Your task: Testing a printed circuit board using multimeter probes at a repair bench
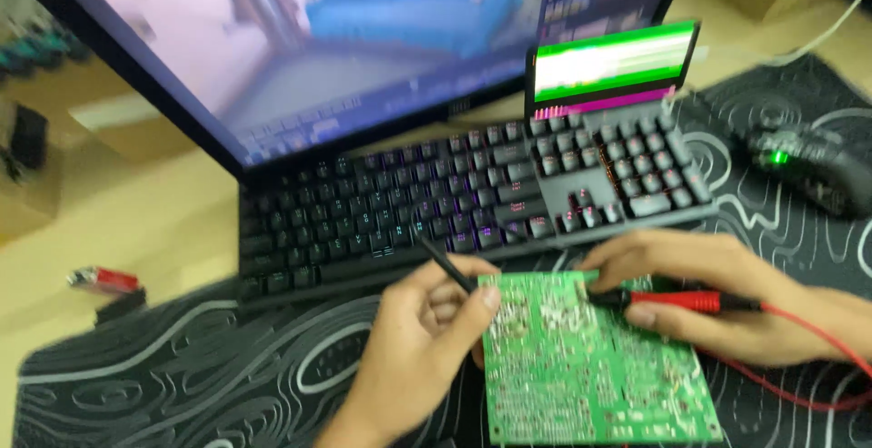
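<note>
A green circuit board (pixel 581 366) lies solder side up on a black patterned desk mat (pixel 209 366). My left hand (pixel 413 348) grips a thin black probe (pixel 445 266) at the board's left edge, its shaft pointing up and left toward the keyboard. My right hand (pixel 727 293) holds a red probe (pixel 672 301) lying sideways, its tip over the board's upper right part. A red lead (pixel 817 357) runs from it past my right wrist. The frame is blurred by motion.
A black keyboard (pixel 463 198) with lit keys sits just behind the board. Behind it stand a large monitor (pixel 300 57) and a small green-lit display (pixel 613 66). A black mouse (pixel 804 166) lies at right. A red lighter (pixel 104 278) rests at left.
</note>
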